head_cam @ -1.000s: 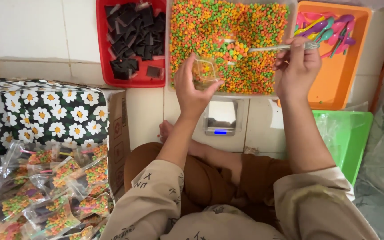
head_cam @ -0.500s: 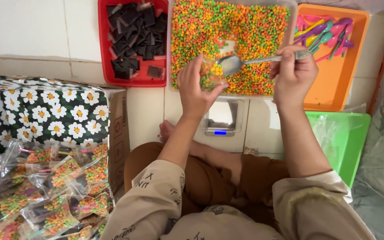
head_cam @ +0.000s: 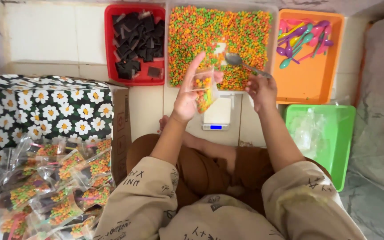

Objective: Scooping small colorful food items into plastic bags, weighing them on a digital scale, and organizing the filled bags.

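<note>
My left hand holds up a small clear plastic bag partly filled with orange, green and yellow pellets, above a small white digital scale. My right hand grips the handle of a metal spoon, whose empty bowl hovers over the clear tray of coloured pellets. The bag sits just left of the spoon, near the tray's front edge.
A red tray of dark packets stands left of the pellets. An orange tray with coloured plastic spoons and a green tray with clear bags are on the right. A daisy-patterned box and several filled bags lie left.
The spoon has tipped its pellets into the bag and is now empty. My left hand has drawn the bag back from the tray to above the scale.
</note>
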